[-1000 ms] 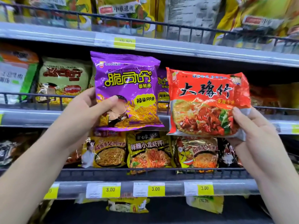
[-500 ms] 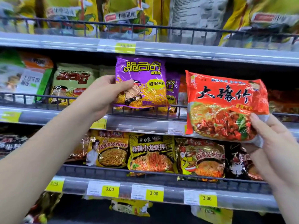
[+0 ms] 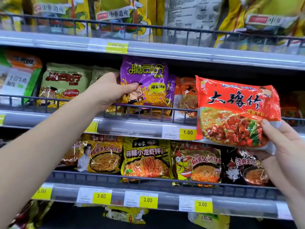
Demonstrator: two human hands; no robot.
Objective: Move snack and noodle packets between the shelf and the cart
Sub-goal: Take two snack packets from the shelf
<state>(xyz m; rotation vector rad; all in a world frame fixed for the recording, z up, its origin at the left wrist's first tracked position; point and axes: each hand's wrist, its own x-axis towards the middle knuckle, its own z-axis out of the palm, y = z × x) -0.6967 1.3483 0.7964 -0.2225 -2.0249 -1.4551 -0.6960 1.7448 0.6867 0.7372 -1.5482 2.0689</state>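
Note:
My left hand point(image 3: 110, 90) grips a purple snack packet point(image 3: 148, 81) by its left edge, thumb across the front. The packet stands upright inside the middle shelf point(image 3: 132, 128), behind the wire rail, in front of another purple packet. My right hand point(image 3: 283, 146) holds a red noodle packet point(image 3: 236, 109) by its lower right corner, thumb on the front. That packet hangs in front of the middle shelf's edge, tilted slightly, outside the rail. The cart is out of view.
Green snack packets point(image 3: 64, 83) sit left of the purple ones, orange noodle packets point(image 3: 184, 95) to the right. The lower shelf point(image 3: 165, 194) carries yellow, gold and black noodle packets behind a rail. Big yellow bags point(image 3: 115, 15) fill the top shelf. Price tags line the edges.
My left hand has pushed the purple packet forward from in front of the shelf into the middle shelf, behind the rail. The red packet has shifted right with my right hand.

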